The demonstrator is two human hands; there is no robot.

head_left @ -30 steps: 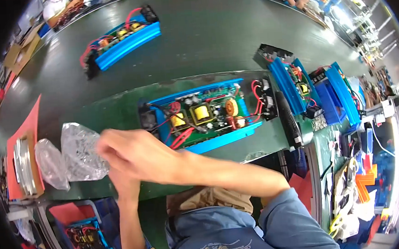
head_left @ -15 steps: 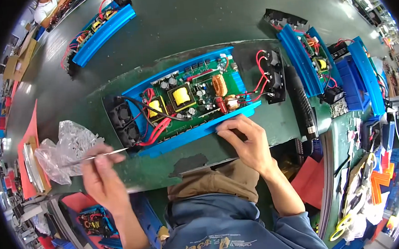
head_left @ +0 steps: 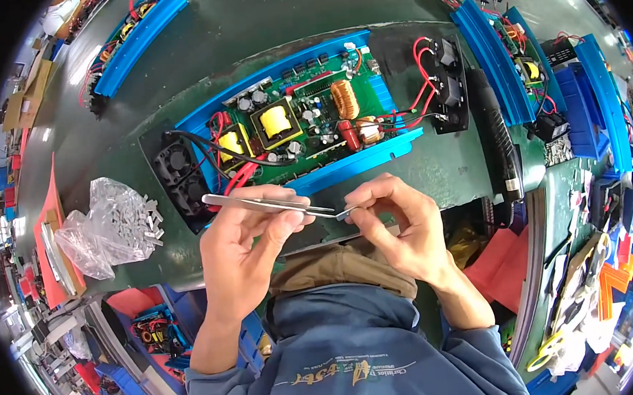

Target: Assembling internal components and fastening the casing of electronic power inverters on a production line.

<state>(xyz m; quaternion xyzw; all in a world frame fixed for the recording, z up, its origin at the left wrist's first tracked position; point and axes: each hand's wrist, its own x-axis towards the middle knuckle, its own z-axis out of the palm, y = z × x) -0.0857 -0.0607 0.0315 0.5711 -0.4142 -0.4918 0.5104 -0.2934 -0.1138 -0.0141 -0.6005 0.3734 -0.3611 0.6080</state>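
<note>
Your hands, apart half a second ago, now nearly meet | left hand [head_left: 238, 258] holds tweezers [head_left: 251, 203] | right hand [head_left: 407, 236] pinches a small grey piece [head_left: 345, 214] at their tips, seemingly within tweezers' grasp | blue-cased circuit unit [head_left: 279, 123] lies just beyond

Bright light, pale glare on the green tabletop [head_left: 303, 9], bent edges, black corners.

A tiny grey piece [head_left: 343, 214], too small to identify.
Fingertips of the right hand [head_left: 407, 229] hide one end of it; the left hand [head_left: 236, 258] hides part of the tweezers [head_left: 247, 202]. Toward eleven o'clock, the upper edge cuts off a blue-cased circuit board [head_left: 140, 42]; toward ten, a co-worker [head_left: 61, 15] is blurred and cropped. At six o'clock, the lower edge cuts off the shirt [head_left: 349, 353].
</note>
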